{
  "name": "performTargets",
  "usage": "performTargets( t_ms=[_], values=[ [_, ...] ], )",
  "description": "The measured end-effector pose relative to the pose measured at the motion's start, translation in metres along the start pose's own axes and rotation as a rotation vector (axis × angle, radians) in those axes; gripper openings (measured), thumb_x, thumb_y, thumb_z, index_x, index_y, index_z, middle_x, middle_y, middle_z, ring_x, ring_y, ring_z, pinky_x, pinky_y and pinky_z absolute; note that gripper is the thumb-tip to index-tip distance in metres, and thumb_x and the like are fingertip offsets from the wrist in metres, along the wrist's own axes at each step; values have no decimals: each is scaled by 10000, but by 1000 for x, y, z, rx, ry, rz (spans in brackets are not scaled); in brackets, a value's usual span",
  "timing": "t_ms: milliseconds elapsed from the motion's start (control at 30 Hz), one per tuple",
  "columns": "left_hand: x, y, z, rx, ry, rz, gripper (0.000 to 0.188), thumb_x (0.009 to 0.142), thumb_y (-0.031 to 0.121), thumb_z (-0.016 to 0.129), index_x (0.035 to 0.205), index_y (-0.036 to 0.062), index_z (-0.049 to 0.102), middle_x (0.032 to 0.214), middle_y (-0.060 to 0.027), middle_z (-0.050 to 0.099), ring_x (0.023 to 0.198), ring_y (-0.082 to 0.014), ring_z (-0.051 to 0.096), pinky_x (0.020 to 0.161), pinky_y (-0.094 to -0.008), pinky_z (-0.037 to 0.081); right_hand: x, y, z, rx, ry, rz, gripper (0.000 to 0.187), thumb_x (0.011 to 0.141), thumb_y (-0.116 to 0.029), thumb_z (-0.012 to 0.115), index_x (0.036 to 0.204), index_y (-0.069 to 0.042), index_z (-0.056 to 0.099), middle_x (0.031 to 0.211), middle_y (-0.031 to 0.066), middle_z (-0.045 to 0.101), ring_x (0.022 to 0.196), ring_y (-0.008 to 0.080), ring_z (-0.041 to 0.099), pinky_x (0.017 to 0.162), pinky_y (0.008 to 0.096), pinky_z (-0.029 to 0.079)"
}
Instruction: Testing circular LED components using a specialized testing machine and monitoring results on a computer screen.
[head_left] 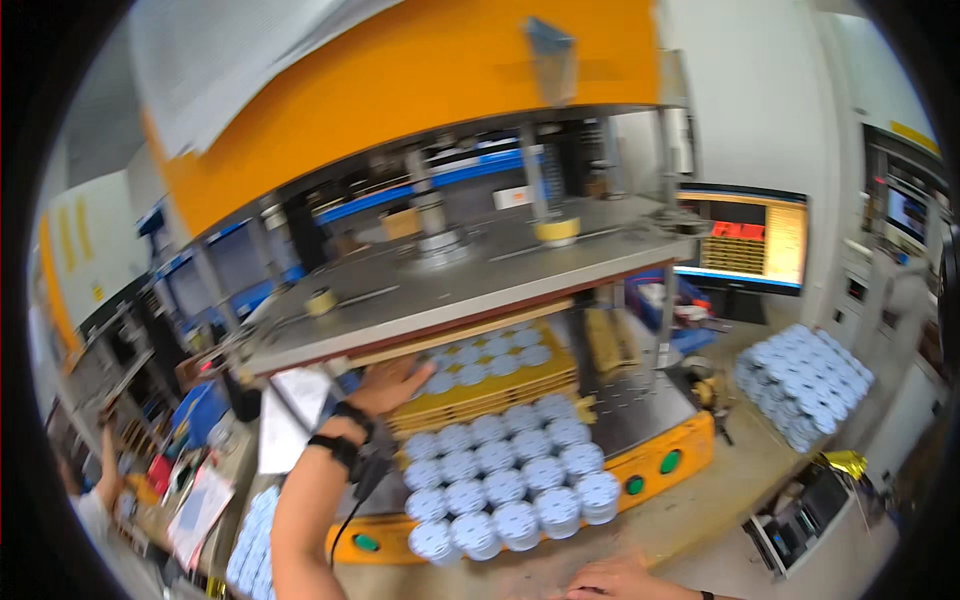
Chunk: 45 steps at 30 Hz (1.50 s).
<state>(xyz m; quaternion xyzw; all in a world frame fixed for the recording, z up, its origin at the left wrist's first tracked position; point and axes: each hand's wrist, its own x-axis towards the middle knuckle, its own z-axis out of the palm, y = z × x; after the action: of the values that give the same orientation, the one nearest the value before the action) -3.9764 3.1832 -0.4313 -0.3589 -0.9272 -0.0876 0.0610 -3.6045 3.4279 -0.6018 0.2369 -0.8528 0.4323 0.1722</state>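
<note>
Spreading left hand [395,386] wide at the left edge of the layered yellow tray [500,395], thumb just beside the nearest pale-blue discs [502,366], set in rows on the tray's top. Wearing black straps [336,449] on that wrist. Showing right hand [612,578] in front of the tray and toward its right, fingers seemingly bent; blurring there, so being unable to tell whether holding anything.

Seeing a block of pale-blue cylinders [504,486] in rows just in front of the tray, partly hiding the orange press base [700,440]. Noting the grey press plate [520,262] above the tray, and the orange housing [430,80] higher over it. Finding a second block [803,385] well apart, right of the tray; seeing also a lit monitor [790,240], right of the tray and farther back. Noting a white sheet [290,420] left of the tray, and a co-worker's arm [108,465] farther left.
</note>
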Motion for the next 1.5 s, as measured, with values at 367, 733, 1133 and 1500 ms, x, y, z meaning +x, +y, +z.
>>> performTargets(
  t_ms=[367,733,1133,1500],
  values=[
    [11,-44,13,-205,-36,33,752,975,610,296,1486,59,292,1511,-197,339,1417,-353,278,1159,-411,195,1,20,8,-31,-112,-57,207,914,-325,607,913,-131,681,855,63,669,793,279,642,661,400,491],
    [6,-25,1,-169,-187,-56,864,969,645,275,1497,-32,190,1513,-277,284,1414,-378,273,1161,-397,213,7,7,2,64,-138,21,137,889,-223,645,898,-93,684,829,87,665,784,286,642,670,374,497],
    [-172,43,-27,-605,258,57,386,1004,292,499,1192,-35,581,1257,-181,585,1201,-277,532,1028,-363,401,6,1,-1,92,-139,76,113,870,-168,658,881,-57,673,764,111,618,706,307,594,635,389,459],
    [-328,93,139,-268,548,-476,342,822,148,646,1123,20,544,1457,-246,395,1220,-415,368,1031,-482,303,11,16,0,-39,-253,89,131,887,-212,674,888,-83,695,831,48,680,758,207,648,646,317,497]
  ],
)
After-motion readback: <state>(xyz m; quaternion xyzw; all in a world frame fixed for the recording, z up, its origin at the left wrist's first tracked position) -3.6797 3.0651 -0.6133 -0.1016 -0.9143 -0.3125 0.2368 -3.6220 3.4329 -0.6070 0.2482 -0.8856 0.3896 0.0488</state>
